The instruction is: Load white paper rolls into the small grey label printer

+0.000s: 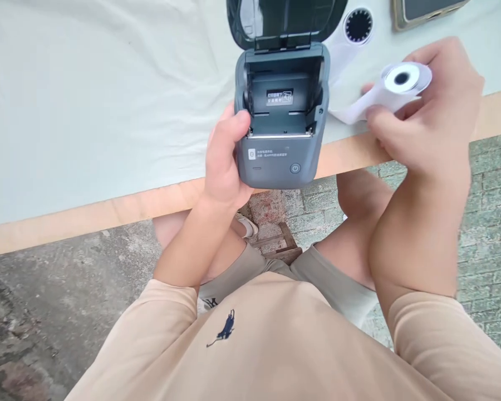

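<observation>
My left hand (227,153) grips a dark blue-grey portable label printer (271,159) by its left side, thumb on the front edge. The printer's dark glossy lid (286,25) is swung up, and its roll compartment holds no roll; a small printed sticker shows inside. To the right, my right hand (428,106) is closed around a roll of white paper (390,92). A loose end of that paper trails left toward the printer's side. The roll's core faces up, white with a dark hole.
Another white paper roll with a black toothed core (358,25) stands behind, right of the lid. A dark-topped object with a tan rim (428,12) lies at the back right. The cloth-covered table (87,111) has a bare wooden front edge close to my legs.
</observation>
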`<state>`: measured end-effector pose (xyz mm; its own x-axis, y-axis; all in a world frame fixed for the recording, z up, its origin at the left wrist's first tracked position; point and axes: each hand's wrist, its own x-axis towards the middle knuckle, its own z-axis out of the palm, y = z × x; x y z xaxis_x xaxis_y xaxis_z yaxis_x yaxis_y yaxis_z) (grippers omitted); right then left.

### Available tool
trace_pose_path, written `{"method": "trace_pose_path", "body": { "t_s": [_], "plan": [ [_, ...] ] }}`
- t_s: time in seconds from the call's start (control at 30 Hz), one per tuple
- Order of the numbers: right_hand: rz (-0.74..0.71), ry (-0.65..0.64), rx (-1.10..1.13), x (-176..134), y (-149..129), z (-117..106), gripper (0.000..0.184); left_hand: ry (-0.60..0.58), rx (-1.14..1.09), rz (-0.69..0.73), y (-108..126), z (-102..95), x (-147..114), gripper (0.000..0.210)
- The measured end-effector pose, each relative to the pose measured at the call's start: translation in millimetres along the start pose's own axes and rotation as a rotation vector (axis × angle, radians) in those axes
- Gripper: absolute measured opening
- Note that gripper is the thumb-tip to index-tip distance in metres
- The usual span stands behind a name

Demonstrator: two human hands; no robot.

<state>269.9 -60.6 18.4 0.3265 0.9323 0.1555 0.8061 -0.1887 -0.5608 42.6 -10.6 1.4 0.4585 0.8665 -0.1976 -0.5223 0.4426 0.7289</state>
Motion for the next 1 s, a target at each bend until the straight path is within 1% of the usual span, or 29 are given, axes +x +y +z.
{"method": "trace_pose_path", "body": {
  "t_s": [0.03, 0.1, 0.13, 0.17, 0.23, 0.27, 0.3, 0.33, 0.37, 0.43, 0.47, 0.5, 0.57, 0.63, 0.73, 0.83, 0.9, 0.97, 1.0],
  "plan": [
    [0.014, -0.063, 0.006, -1, 0, -2, 0.035, -0.017, -0.006, 0.012, 0, -1.2, 0, 0.022],
    [0.059, -0.213, 0.056, -3, -2, -11, 0.053, -0.052, -0.031, 0.035, 0, -3.7, 0, 0.022],
    [0.06, -0.225, 0.092, -3, -4, -18, 0.059, -0.056, -0.052, 0.043, -1, -4.8, 0, 0.022],
    [0.028, -0.169, 0.124, -2, -6, -24, 0.058, -0.053, -0.07, 0.043, -2, -5.7, 0, 0.023],
    [-0.095, 0.052, 0.137, 3, -16, -33, 0.045, -0.031, -0.089, 0.031, -3, -7.1, 0, 0.025],
    [-0.16, 0.137, 0.104, 7, -23, -35, 0.04, -0.022, -0.088, 0.026, -4, -7.6, 0, 0.026],
    [-0.214, 0.159, 0.051, 12, -30, -35, 0.038, -0.018, -0.082, 0.025, -5, -8.0, 0, 0.028],
    [-0.243, 0.107, -0.015, 18, -38, -34, 0.04, -0.012, -0.074, 0.025, -5, -8.4, 0, 0.029],
    [-0.25, 0.021, -0.073, 24, -45, -31, 0.043, -0.006, -0.069, 0.026, -5, -8.8, 0, 0.03],
    [-0.228, -0.151, -0.142, 35, -56, -23, 0.043, -0.01, -0.067, 0.03, -4, -9.4, 0, 0.029],
    [-0.212, -0.208, -0.15, 39, -60, -19, 0.041, -0.016, -0.068, 0.031, -4, -9.5, 0, 0.028],
    [-0.199, -0.25, -0.153, 43, -62, -15, 0.038, -0.02, -0.066, 0.031, -3, -9.5, 0, 0.028],
    [-0.193, -0.274, -0.146, 46, -63, -9, 0.028, -0.017, -0.053, 0.023, -3, -8.9, -1, 0.029],
    [-0.182, -0.257, -0.156, 47, -63, -6, 0.024, 0.003, -0.037, 0.005, -2, -7.4, -1, 0.028],
    [-0.1, -0.226, -0.203, 47, -64, -1, 0.026, 0.028, -0.026, -0.007, -2, -4.8, -1, 0.03],
    [-0.035, -0.19, -0.246, 50, -64, 7, 0.02, 0.054, -0.028, -0.013, -2, -3.8, -1, 0.032],
    [-0.066, -0.134, -0.244, 52, -63, 10, 0.019, 0.052, -0.041, -0.018, -3, -4.6, -1, 0.032],
    [-0.129, -0.031, -0.171, 53, -62, 6, 0.029, 0.048, -0.055, -0.004, -4, -6.2, -1, 0.032],
    [-0.147, -0.002, -0.099, 51, -63, 1, 0.035, 0.044, -0.062, 0.008, -4, -7.1, -1, 0.032]
  ]
}}
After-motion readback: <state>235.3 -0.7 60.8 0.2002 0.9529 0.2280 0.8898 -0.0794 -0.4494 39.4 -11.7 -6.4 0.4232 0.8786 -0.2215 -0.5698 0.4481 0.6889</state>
